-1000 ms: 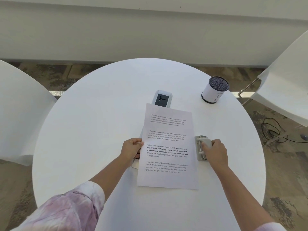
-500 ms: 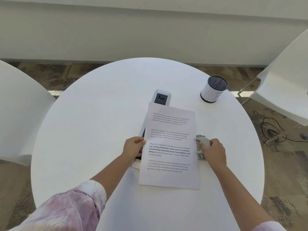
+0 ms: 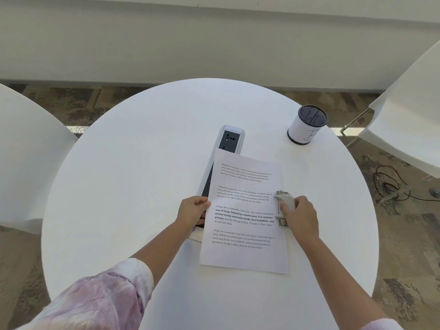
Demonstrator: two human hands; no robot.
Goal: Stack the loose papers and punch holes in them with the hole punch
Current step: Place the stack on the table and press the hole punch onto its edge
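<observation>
Now, with my left grip (image 3: 193, 210) pinching the papers (image 3: 245, 210) and my right grip (image 3: 300, 216) clamped on the hole punch (image 3: 283, 207), any sheet slip would misalign holes.

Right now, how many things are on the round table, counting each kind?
Paper stack: 1
Hole punch: 1
Power strip: 1
Pen cup: 1
Total: 4
The left hand pinches the paper's edge; the right hand holds the punch.
</observation>
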